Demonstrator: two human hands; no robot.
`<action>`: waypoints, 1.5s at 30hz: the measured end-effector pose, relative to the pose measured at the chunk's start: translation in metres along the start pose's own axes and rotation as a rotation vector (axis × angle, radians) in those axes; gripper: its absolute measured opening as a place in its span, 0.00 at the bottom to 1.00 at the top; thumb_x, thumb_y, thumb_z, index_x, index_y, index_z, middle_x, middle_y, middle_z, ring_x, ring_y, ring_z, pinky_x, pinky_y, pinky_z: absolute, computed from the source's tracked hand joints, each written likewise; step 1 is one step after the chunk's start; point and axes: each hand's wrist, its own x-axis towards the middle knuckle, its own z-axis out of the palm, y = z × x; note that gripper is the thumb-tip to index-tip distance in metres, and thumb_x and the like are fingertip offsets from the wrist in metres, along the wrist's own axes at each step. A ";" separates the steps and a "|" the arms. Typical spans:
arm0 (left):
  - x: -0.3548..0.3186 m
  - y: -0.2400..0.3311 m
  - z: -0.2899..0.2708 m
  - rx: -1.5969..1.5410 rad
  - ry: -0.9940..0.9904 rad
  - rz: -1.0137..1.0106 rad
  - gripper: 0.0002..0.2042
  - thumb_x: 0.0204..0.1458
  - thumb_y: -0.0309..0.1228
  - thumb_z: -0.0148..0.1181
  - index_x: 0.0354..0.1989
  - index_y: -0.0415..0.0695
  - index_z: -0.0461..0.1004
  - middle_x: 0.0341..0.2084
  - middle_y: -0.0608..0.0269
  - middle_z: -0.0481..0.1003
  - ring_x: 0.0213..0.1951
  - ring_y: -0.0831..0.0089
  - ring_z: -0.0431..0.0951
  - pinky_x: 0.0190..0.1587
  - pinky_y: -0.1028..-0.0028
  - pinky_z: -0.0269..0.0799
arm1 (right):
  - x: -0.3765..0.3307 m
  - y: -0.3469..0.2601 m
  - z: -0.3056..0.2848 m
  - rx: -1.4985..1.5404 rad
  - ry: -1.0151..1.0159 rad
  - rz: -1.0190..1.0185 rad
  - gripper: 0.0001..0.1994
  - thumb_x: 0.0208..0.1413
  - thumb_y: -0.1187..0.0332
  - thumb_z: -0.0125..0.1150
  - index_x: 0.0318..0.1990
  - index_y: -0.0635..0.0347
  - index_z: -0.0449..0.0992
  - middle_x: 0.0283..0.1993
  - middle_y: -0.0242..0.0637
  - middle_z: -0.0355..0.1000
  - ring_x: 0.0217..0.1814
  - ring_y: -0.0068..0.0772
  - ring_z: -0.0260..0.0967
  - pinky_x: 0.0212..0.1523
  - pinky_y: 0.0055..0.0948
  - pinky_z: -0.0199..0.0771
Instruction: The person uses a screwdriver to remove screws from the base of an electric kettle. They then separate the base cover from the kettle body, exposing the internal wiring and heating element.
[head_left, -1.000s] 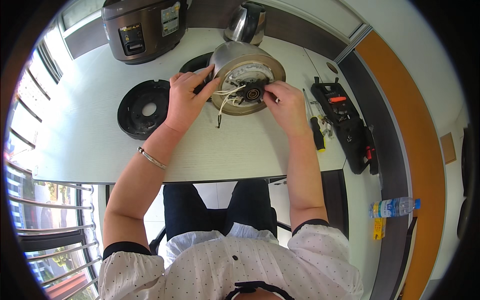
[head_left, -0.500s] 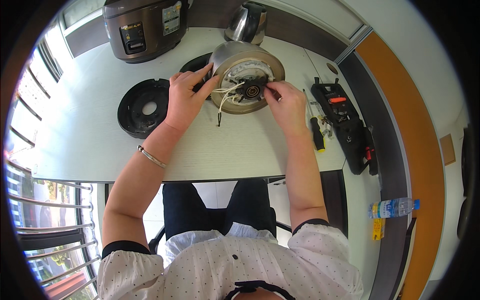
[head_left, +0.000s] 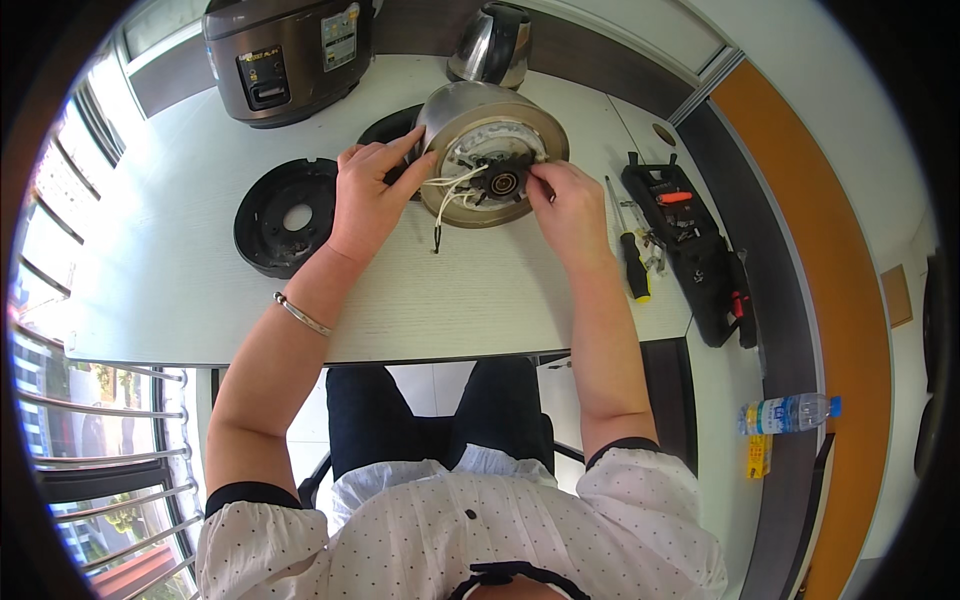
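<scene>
An electric kettle body (head_left: pixel 462 100) of brushed metal lies tipped over, its opened underside facing me. At the middle of that underside sits a round black connector (head_left: pixel 505 182), with white wires (head_left: pixel 448 190) running out to its left. My left hand (head_left: pixel 372 195) grips the kettle's left rim, thumb in front and fingers over the side. With thumb and fingertips pinched together, my right hand (head_left: pixel 570 205) touches the right edge of the black connector; anything small between those fingertips is hidden. A round black base cover (head_left: pixel 265 215) lies left of my left hand.
A brown rice cooker (head_left: pixel 290 60) and a second kettle (head_left: pixel 490 45) stand at the back. Right of my right hand lie a screwdriver (head_left: pixel 633 260), small loose parts (head_left: pixel 655 250) and an open black tool case (head_left: pixel 690 250). A water bottle (head_left: pixel 790 414) is at far right.
My right hand's fingers have shifted very slightly left at the connector's edge. The kettle and my left hand hold nearly the same place.
</scene>
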 end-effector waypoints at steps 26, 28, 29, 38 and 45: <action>0.000 -0.001 0.001 -0.024 0.010 -0.017 0.14 0.46 0.34 0.64 0.42 0.44 0.78 0.15 0.67 0.68 0.24 0.74 0.66 0.45 0.74 0.56 | 0.000 0.000 -0.002 -0.012 0.009 0.050 0.04 0.44 0.73 0.62 0.29 0.63 0.77 0.28 0.40 0.73 0.27 0.41 0.71 0.30 0.34 0.72; 0.000 -0.002 0.001 -0.020 0.011 -0.018 0.14 0.46 0.34 0.64 0.42 0.44 0.78 0.15 0.67 0.68 0.24 0.74 0.66 0.45 0.73 0.56 | 0.000 0.000 -0.001 -0.017 0.005 0.061 0.04 0.44 0.73 0.61 0.29 0.63 0.77 0.28 0.40 0.73 0.27 0.42 0.71 0.30 0.34 0.72; 0.000 -0.002 0.001 -0.018 0.012 -0.018 0.14 0.46 0.34 0.64 0.42 0.44 0.78 0.15 0.67 0.68 0.24 0.74 0.66 0.45 0.73 0.56 | 0.000 0.000 -0.001 -0.020 0.004 0.066 0.04 0.44 0.73 0.61 0.28 0.63 0.77 0.28 0.40 0.73 0.28 0.42 0.71 0.30 0.34 0.72; 0.001 -0.002 0.000 -0.028 -0.002 -0.020 0.15 0.47 0.34 0.63 0.42 0.43 0.78 0.16 0.67 0.69 0.24 0.74 0.66 0.45 0.73 0.56 | 0.000 -0.003 0.000 -0.056 0.003 0.045 0.04 0.45 0.73 0.61 0.29 0.63 0.77 0.29 0.41 0.73 0.28 0.44 0.71 0.31 0.36 0.72; 0.000 -0.002 0.001 -0.027 0.001 -0.016 0.14 0.47 0.34 0.63 0.42 0.43 0.78 0.16 0.66 0.69 0.25 0.73 0.66 0.45 0.73 0.57 | -0.003 -0.004 0.003 0.001 0.024 0.134 0.05 0.45 0.75 0.62 0.31 0.67 0.77 0.29 0.45 0.74 0.27 0.41 0.72 0.30 0.32 0.72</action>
